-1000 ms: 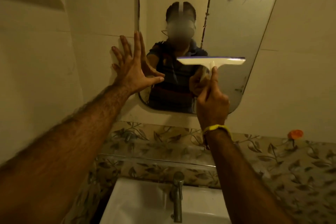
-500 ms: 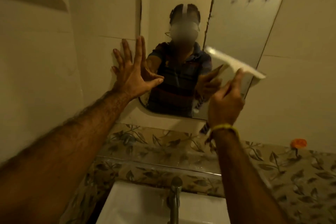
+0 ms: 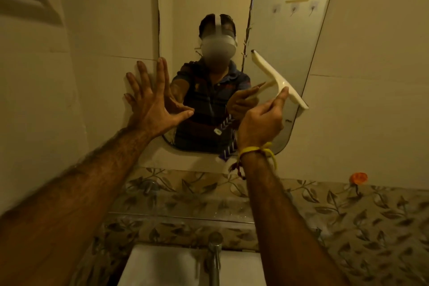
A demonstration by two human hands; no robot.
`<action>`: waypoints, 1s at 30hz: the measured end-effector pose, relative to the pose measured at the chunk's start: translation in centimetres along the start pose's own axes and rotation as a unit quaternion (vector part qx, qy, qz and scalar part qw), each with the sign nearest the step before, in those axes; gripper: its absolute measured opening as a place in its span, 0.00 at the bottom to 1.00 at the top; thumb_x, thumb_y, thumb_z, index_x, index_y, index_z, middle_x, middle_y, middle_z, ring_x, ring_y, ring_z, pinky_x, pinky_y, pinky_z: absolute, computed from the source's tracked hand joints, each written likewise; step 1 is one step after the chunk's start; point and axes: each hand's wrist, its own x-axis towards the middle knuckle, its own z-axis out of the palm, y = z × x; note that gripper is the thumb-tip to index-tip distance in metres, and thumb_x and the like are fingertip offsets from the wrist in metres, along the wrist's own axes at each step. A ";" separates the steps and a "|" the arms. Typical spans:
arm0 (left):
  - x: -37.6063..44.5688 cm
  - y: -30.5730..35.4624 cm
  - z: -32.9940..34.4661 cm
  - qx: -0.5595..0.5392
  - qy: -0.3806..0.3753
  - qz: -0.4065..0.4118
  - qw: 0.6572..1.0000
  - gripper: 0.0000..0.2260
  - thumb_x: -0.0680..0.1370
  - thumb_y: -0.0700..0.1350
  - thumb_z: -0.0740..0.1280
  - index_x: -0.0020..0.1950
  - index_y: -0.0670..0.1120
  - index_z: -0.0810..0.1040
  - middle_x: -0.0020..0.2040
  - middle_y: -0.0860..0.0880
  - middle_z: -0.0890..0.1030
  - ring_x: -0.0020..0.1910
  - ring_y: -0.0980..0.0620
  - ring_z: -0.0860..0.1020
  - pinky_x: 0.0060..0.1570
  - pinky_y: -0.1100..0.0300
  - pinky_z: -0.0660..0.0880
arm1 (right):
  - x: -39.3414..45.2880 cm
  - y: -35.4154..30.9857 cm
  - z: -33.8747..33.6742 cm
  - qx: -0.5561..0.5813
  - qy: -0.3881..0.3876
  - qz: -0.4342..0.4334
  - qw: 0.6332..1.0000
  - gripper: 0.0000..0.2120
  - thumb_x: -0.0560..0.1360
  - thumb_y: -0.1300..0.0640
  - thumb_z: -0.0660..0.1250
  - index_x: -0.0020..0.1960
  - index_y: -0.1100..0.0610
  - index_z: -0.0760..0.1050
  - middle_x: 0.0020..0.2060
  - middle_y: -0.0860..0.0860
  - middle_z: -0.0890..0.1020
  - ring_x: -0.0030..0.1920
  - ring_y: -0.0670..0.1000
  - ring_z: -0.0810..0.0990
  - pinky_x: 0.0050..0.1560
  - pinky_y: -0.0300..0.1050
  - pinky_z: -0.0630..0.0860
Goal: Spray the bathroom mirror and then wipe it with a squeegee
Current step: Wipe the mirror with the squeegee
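Squeegee (image 3: 279, 78) tilted steeper, left hand (image 3: 152, 102) splayed

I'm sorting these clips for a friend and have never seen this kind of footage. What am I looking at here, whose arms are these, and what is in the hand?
There is no machine here. One wide-angle camera sits on a person's head, looking forward and down, so the two bare arms reaching in from below are the wearer's own. Ahead hangs a rounded wall mirror, which shows the wearer's reflection.

The left hand is open, fingers spread, pressed flat at the mirror's left edge, partly on the cream wall tile. The right hand, with a yellow thread tied at the wrist, has its grip closed on the handle of a cream plastic squeegee, whose blade is tilted diagonally in front of the glass.

Below are a leaf-patterned tiled ledge, a metal tap and a white basin. A small orange object rests on the ledge at the right.
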 end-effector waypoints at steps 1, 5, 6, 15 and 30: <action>0.0 0.0 -0.1 0.001 -0.003 0.000 1.000 0.65 0.60 0.77 0.69 0.79 0.57 0.28 0.80 0.41 0.30 0.78 0.30 0.33 0.69 0.22 0.46 | -0.1 -0.2 0.2 -0.002 0.000 -0.005 1.000 0.24 0.82 0.58 0.55 0.78 0.55 0.60 0.27 0.40 0.67 0.32 0.29 0.73 0.25 0.23 0.67; -0.1 -0.1 -0.6 0.000 -0.018 -0.001 1.000 0.65 0.63 0.73 0.73 0.79 0.56 0.28 0.80 0.42 0.29 0.78 0.32 0.31 0.71 0.24 0.45 | -4.4 1.3 -0.6 -0.028 -0.052 -0.023 0.998 0.25 0.82 0.58 0.56 0.78 0.53 0.59 0.28 0.40 0.70 0.32 0.27 0.74 0.26 0.20 0.66; -0.2 -0.2 -0.7 -0.004 -0.020 0.002 1.000 0.64 0.64 0.72 0.73 0.79 0.56 0.28 0.80 0.43 0.28 0.78 0.32 0.31 0.71 0.24 0.44 | -5.0 1.4 -0.8 -0.032 -0.069 -0.025 0.997 0.25 0.82 0.58 0.57 0.78 0.53 0.59 0.29 0.41 0.72 0.32 0.27 0.74 0.28 0.19 0.67; -0.3 -1.4 -1.2 -0.077 -0.019 0.034 0.996 0.65 0.67 0.63 0.78 0.76 0.59 0.24 0.79 0.48 0.26 0.78 0.38 0.28 0.73 0.32 0.38 | -6.3 -1.1 0.1 -0.133 -0.186 -0.120 0.966 0.28 0.82 0.56 0.56 0.79 0.48 0.51 0.36 0.55 0.81 0.30 0.51 0.80 0.31 0.46 0.82; -0.8 -6.2 -3.2 -0.163 -0.069 0.059 0.982 0.66 0.68 0.43 0.80 0.74 0.65 0.22 0.81 0.59 0.32 0.80 0.53 0.36 0.78 0.42 0.59 | -10.3 -0.1 1.8 -0.267 -0.304 -0.376 0.833 0.37 0.74 0.64 0.67 0.78 0.51 0.54 0.29 0.54 0.79 0.21 0.51 0.73 0.19 0.44 0.73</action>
